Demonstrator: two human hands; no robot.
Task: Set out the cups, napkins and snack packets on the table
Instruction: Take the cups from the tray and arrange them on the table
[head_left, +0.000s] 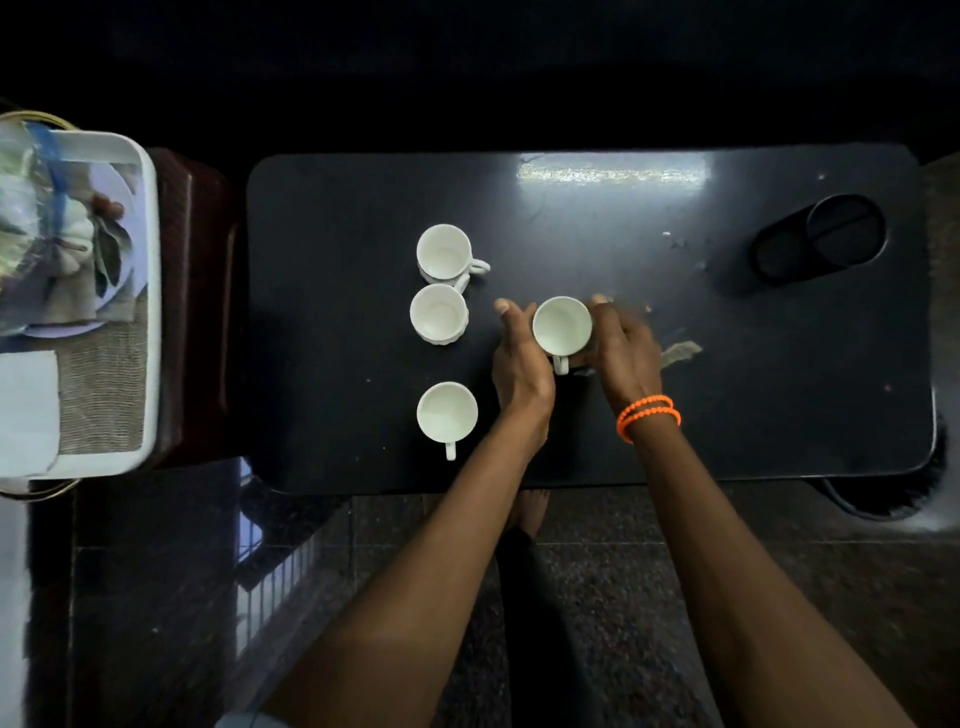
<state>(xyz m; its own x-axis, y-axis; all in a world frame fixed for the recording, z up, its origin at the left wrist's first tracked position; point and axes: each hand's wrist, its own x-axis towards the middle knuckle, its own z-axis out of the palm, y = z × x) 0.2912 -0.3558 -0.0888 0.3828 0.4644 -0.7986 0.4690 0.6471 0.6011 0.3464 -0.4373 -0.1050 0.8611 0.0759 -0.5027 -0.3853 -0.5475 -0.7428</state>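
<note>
Both of my hands are wrapped round one white cup (562, 326) on the black table (727, 395). On its left side my left hand (521, 358) curls against the wall, thumb stretched up past the rim; on its right side my right hand (623, 348) curves round it, fingers bent, with an orange bracelet (648, 414) at the wrist. The cup stands upright, mouth up, its handle pointing back toward me between my palms. I think its base is on the table, though my fingers hide it.

Left of the held cup stand three more white cups, all upright. The far cup (444, 252) has its handle turned toward the held cup. The middle cup (439, 313) sits just below it, so close that the two look to be touching. The near cup (447, 413) stands apart from them, below and left of the held cup, near my left wrist, handle toward me.

Well left of the held cup, off the table, a white tray (148, 291) rests on a dark stand; it carries folded cloth and clear packets, too blurred to tell apart. Far right of the held cup, an oval black holder (818, 240) is set in the table's corner.
</note>
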